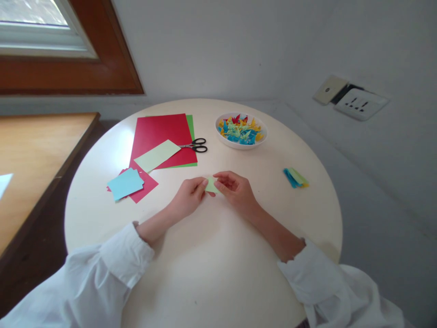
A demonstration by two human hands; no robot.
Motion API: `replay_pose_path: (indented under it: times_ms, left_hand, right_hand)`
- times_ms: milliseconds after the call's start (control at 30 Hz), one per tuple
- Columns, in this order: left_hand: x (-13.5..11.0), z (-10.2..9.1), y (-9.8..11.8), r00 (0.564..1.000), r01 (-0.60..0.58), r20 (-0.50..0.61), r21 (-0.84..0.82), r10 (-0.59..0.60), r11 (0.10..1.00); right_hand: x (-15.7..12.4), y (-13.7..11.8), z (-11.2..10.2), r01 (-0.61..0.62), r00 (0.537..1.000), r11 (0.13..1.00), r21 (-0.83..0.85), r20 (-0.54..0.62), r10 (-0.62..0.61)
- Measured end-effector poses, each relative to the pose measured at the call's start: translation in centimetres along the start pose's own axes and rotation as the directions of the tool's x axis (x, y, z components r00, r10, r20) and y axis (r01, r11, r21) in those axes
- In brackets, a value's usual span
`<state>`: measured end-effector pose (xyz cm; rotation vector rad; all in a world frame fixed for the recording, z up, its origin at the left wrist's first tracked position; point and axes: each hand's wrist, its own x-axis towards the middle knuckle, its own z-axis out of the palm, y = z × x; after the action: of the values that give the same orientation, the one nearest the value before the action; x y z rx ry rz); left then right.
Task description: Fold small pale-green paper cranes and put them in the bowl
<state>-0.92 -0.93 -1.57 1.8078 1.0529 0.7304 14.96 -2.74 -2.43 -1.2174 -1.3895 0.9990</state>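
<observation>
Both hands pinch one small green paper [211,184] just above the desk [205,273]: left hand [190,195] grips its left edge, right hand [235,187] its right, the paper lying between them.

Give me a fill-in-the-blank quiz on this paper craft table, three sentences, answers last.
1. The left hand and right hand together hold a small paper piece coloured pale ____.
2. The scissors have ____ handles.
3. The folded paper shapes lie in a white ____.
Missing words: green, black, bowl.
</observation>
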Motion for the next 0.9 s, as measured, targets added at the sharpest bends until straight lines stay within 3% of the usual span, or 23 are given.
replay_pose_path:
  times_ms: [233,400,567,767,900]
  left_hand:
    - [0.16,0.13,-0.09,1.000,0.029,-0.002,-0.089,-0.030,0.996]
    - [0.24,0.30,-0.33,0.995,0.044,-0.079,-0.262,-0.067,0.964]
    - [0.37,0.27,-0.57,0.991,0.033,-0.113,-0.288,-0.068,0.957]
    - [0.46,0.34,-0.45,0.989,0.022,-0.126,-0.366,-0.073,0.930]
    - [0.46,0.14,-0.06,0.988,0.032,-0.129,-0.347,-0.082,0.937]
  right_hand:
    - [0.03,-0.16,0.01,-0.007,1.000,0.999,0.052,-0.005,0.007]
    - [0.28,0.03,-0.12,-0.021,0.998,0.996,0.092,-0.052,0.026]
    - [0.43,0.08,-0.22,-0.037,0.996,0.992,0.122,-0.078,0.047]
    - [0.24,-0.22,-0.13,-0.053,0.998,0.993,0.110,0.023,0.051]
    - [0.20,-0.33,-0.19,-0.047,0.999,0.994,0.096,0.018,0.045]
